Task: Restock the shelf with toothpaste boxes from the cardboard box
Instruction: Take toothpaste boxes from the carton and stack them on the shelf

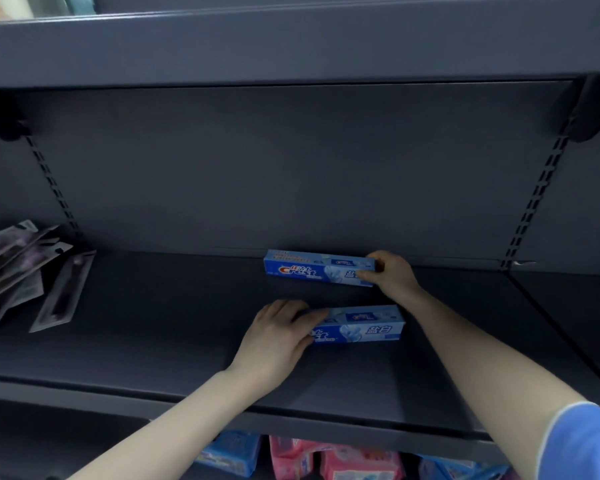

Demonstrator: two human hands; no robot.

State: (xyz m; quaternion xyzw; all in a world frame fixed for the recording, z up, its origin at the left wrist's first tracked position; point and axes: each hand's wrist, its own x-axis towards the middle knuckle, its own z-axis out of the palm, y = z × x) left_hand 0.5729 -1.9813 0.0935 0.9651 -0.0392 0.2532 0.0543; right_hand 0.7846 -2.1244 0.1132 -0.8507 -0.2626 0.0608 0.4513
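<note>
Head view, left hand [274,341], right hand [392,275] gripping toothpaste boxes [312,270]

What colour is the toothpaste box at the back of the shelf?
The back toothpaste box is blue with a red-and-white Crest logo; the head view shows it.

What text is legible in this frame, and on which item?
"Crest": front face of the rear toothpaste box, at the right hand.
"盐白": front toothpaste box, at the left hand; its logo is partly covered.
Small print on both boxes: too blurred.
Grey packets and lower-shelf packs: nothing readable.
</note>
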